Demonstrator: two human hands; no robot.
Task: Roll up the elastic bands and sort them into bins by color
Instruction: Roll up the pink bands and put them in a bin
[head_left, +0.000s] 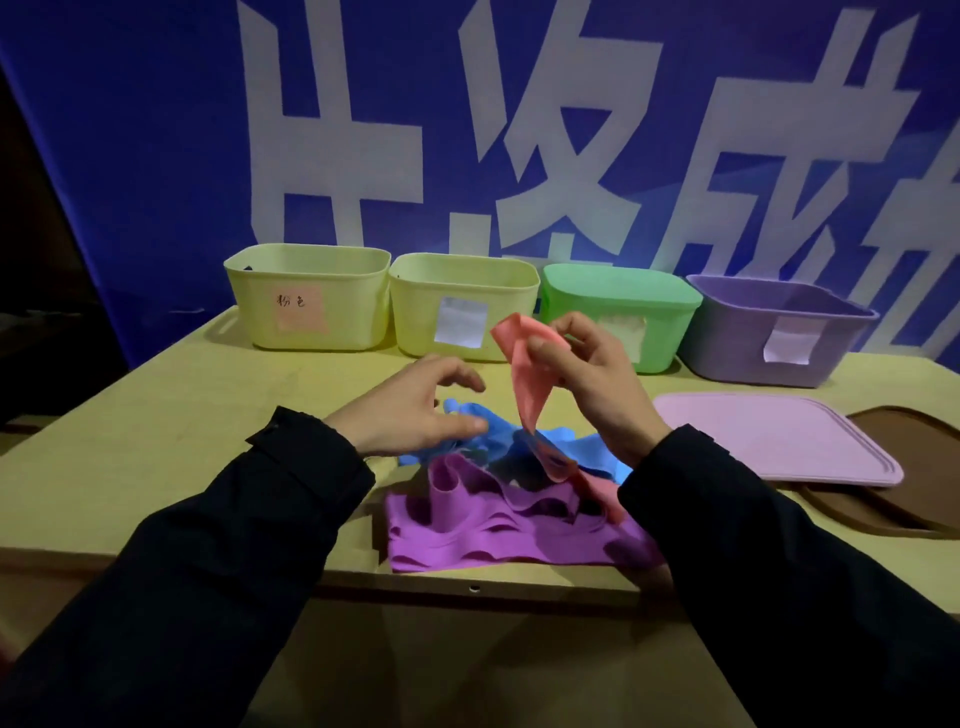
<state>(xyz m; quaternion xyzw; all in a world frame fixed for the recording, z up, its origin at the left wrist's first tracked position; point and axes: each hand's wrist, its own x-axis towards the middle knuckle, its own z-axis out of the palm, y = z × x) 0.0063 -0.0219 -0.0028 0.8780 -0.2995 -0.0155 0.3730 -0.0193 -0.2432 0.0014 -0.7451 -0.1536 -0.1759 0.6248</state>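
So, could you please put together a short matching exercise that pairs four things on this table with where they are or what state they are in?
Things:
1. pink band
2. purple bands
3. left hand
4. purple bin

Places or states:
A. far right of the bin row
B. lifted, pinched by the right hand
C. lying at the near table edge
D. open above the blue bands

Pairs: 1-B, 2-C, 3-D, 4-A
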